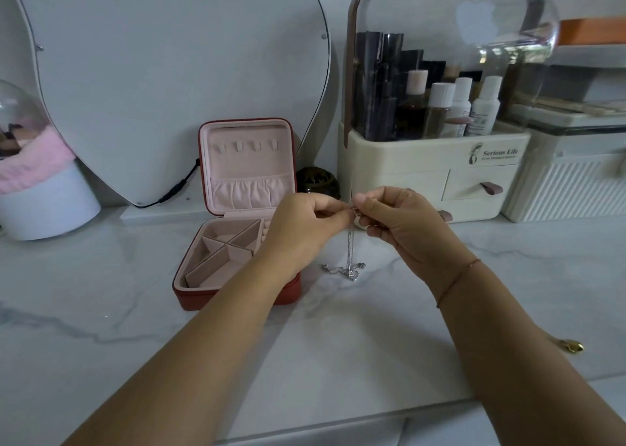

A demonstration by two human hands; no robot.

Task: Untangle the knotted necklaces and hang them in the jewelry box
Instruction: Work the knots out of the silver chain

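Note:
My left hand (305, 222) and my right hand (396, 218) meet above the marble counter, and both pinch the top of a thin silver necklace (349, 242). Its chain hangs straight down between them, and its lower end lies bunched on the counter (345, 271). Just left of my hands stands the red jewelry box (203, 296), open. Its pink lid is upright and shows a row of small hooks (247, 146) with a gathered pocket below them. Nothing hangs on the hooks. The pink tray compartments hold nothing that I can see.
A cream cosmetics organiser (430, 161) with a clear cover and several bottles stands behind my right hand. A large mirror (169, 73) leans at the back left, beside a white pot with pink cloth (40, 195). A small gold item (572, 345) lies at the right.

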